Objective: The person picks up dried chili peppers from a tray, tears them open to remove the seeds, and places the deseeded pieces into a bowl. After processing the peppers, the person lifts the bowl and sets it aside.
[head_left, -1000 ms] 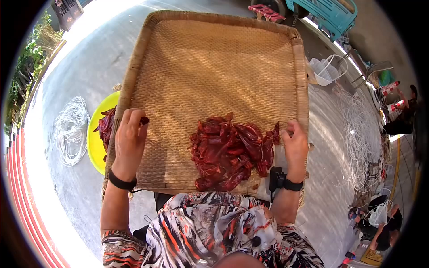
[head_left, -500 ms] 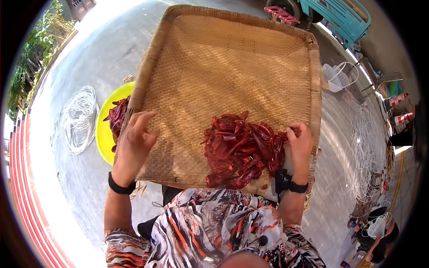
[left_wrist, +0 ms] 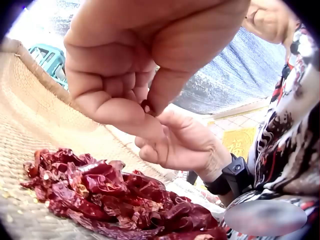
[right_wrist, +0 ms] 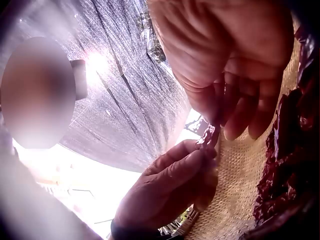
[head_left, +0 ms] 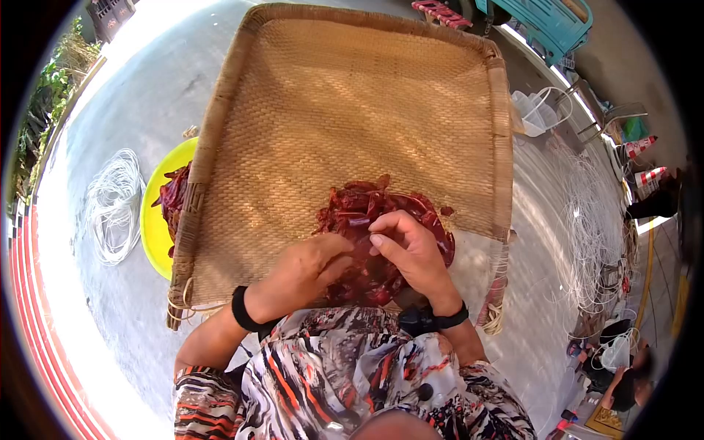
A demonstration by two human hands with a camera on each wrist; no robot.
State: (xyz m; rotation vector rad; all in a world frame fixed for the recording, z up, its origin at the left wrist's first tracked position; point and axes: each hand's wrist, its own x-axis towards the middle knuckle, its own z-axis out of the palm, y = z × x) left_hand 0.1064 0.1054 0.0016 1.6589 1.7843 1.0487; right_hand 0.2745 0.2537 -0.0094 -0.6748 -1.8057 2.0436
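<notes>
Over a pile of dried red chili peppers [head_left: 345, 198], both hands are together. My left hand [head_left: 301, 270] comes in from the left, its thumb and forefinger pinching a dark red bit in the left wrist view. My right hand [head_left: 414, 260] faces it from the right with thumb and forefinger nearly meeting. Between them, in the right wrist view, a wrinkled dried chili pepper [right_wrist: 208, 135] is pinched by the right hand [right_wrist: 230, 70] at its upper end and by the left hand [right_wrist: 170, 182] at its lower end. The hands cover part of the pile.
The pile lies on a large woven tray [head_left: 352, 110] with a raised rim, close against the person's patterned shirt [head_left: 337, 367]. More chilies sit on a yellow-green plate [head_left: 154, 231] at left. White cord coils [head_left: 116, 209] and loose strands [head_left: 587, 227] lie on the floor.
Both hands have moved inward from the tray's sides and met over the near part of the chili pile. A chili is now held between them.
</notes>
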